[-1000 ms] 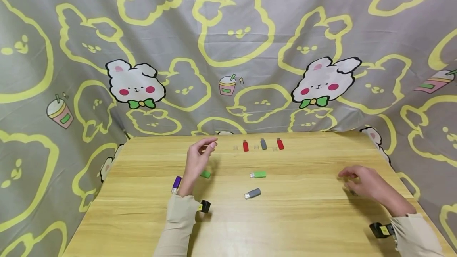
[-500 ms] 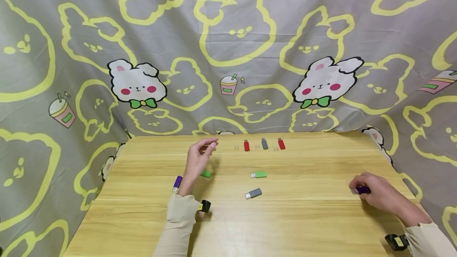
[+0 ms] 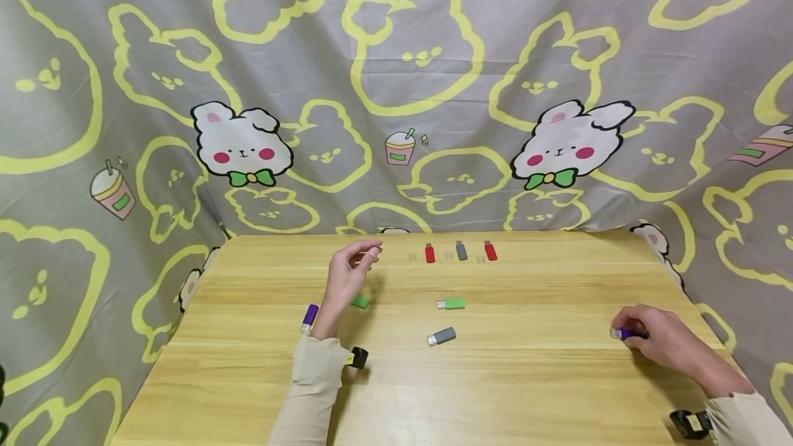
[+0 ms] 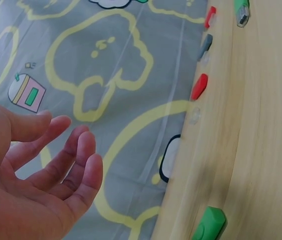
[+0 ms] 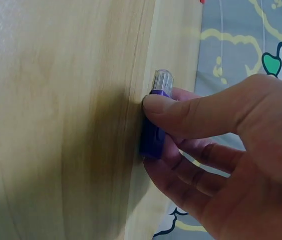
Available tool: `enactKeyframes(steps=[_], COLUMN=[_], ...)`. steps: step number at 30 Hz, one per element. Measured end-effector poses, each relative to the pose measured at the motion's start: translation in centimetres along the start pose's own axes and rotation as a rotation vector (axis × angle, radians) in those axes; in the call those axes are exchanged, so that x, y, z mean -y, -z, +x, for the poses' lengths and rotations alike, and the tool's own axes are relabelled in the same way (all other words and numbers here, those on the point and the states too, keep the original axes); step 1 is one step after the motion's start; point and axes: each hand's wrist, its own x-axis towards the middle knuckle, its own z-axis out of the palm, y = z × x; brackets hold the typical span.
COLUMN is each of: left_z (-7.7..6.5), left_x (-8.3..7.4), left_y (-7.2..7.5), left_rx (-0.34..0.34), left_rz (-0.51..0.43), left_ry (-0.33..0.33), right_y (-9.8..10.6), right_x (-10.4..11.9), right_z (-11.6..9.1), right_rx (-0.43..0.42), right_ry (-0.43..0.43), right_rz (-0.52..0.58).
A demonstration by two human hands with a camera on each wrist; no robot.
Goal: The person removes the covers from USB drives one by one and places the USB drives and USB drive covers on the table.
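At the right side of the table, my right hand pinches a purple USB stick between thumb and fingers; its clear cap points away from the palm. My left hand hovers over the left part of the table with loosely bent fingers and nothing in them, as the left wrist view confirms. Under its wrist lies a green USB stick, partly hidden by the arm. Just left of that wrist is another purple USB stick. Mid-table lie a green USB stick and a grey one, both capped.
Along the far edge of the wooden table lie a red USB stick, a grey one and another red one, uncapped, each with a clear cap to its left. A patterned curtain rises behind.
My right hand has moved right and slightly nearer, and the purple USB stick now shows in its fingers. My left hand has stayed in place.
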Motion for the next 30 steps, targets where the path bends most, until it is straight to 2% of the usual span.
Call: enactKeyframes(steps=[9,15,23,30], left_z=[-0.1,-0.1,-0.1,-0.3], left_x=[0.1,0.0,-0.1,-0.4], left_y=[-0.1,-0.2,-0.4,-0.7], left_rx=[0.01,0.025,0.043,0.066], left_rz=[0.009,0.022,0.043,0.041], left_ry=[-0.014,-0.004,-0.026,-0.011], right_y=[-0.1,0.1,0.3,0.2], right_x=[0.4,1.1,3.5,6.0], right_z=[-0.3,0.0,1.9,4.0], right_rx=[-0.002,-0.116,-0.27,-0.323], right_ry=[-0.03,0.032,0.131,0.186], right_rz=[0.053,0.044,0.054,0.115])
